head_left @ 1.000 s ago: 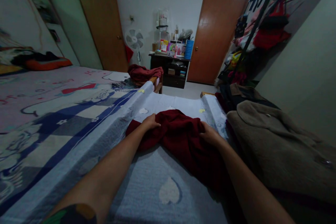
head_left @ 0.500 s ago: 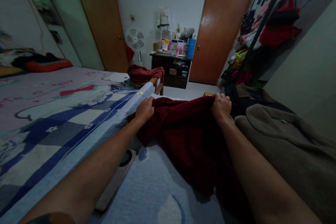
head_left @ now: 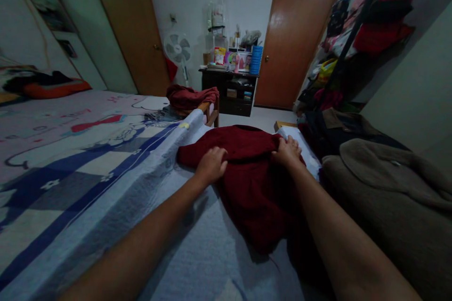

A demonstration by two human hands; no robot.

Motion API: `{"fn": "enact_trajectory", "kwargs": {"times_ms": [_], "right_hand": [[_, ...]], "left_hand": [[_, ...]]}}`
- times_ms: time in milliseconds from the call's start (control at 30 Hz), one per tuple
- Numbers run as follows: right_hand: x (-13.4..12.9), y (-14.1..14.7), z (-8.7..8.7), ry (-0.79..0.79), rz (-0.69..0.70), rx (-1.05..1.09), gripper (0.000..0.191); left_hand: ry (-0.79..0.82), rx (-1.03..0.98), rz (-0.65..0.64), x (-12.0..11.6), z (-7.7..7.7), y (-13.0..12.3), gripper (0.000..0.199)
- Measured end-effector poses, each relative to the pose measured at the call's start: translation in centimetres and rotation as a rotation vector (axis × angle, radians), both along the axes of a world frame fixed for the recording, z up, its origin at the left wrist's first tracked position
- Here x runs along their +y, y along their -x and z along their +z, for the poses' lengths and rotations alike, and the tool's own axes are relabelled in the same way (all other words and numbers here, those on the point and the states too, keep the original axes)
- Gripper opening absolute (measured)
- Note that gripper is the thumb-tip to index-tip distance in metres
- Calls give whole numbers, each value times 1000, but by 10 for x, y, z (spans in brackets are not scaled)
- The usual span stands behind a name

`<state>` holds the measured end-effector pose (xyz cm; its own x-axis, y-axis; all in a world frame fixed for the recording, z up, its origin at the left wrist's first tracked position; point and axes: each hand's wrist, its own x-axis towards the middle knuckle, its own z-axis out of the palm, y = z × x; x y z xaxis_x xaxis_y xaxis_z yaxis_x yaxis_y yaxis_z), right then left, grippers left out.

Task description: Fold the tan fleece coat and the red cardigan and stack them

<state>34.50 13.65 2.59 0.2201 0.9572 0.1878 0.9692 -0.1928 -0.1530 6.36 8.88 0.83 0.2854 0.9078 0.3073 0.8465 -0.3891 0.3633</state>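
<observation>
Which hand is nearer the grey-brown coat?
Right. The right hand, at the dark red garment, is just left of the coat; the left hand is farther left.

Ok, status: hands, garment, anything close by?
Left hand at dark red garment, grip unclear; right hand on its far right part. Garment rumpled on pale blue sheet. Brown coat to its right.

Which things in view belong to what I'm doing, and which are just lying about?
Part of the job:
dark red garment, at the left hand and right hand
light blue sheet, beneath it

Just lying about:
grey-brown coat, on the right
crumpled reddish cloth, farther off
</observation>
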Motion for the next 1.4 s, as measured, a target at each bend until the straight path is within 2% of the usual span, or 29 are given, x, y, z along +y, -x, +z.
{"fn": "enact_trajectory", "kwargs": {"times_ms": [67,100,133,200,267,300,333,467,533,633,733,867,967,1067,1200,1300,1400], "right_hand": [[-12,7,0,118,81,40,54],[-19,10,0,173,136,67,50],[-28,13,0,221,194,97,47],[-50,17,0,292,299,147,40],[-79,20,-3,327,383,201,37],[-95,22,-5,329,421,242,38],[-112,23,-9,329,463,299,40],[-174,25,-27,261,517,532,49],[-196,23,-36,208,471,584,64],[-216,18,-46,207,460,496,83],[-227,14,-53,228,436,301,83],[-238,12,-58,180,337,108,76],[-245,11,-57,123,348,80,72],[-252,8,-52,82,400,175,62],[-260,4,-48,112,454,291,53],[-265,4,-46,154,440,264,50],[-270,4,-40,199,418,199,53]], "left_hand": [[223,-54,-269,-34,-6,-13,12],[301,-64,-371,-52,-10,-20,13],[353,-61,-456,-70,-14,-27,21],[377,-37,-535,-103,-24,-40,61],[374,-4,-480,-128,-34,-51,99],[365,5,-439,-136,-39,-56,107],[352,9,-397,-141,-44,-60,105],[325,-62,-313,-142,-55,-64,56],[344,-164,-297,-137,-53,-58,53],[341,-364,-292,-135,-38,-37,49],[288,-495,-303,-143,-13,-6,43],[197,-492,-235,-164,22,43,34],[142,-410,-188,-180,32,71,32],[69,-351,-93,-190,20,85,34],[17,-247,21,-198,-15,85,46],[0,-170,76,-203,-38,87,55],[11,-104,193,-207,-49,95,63]]}}
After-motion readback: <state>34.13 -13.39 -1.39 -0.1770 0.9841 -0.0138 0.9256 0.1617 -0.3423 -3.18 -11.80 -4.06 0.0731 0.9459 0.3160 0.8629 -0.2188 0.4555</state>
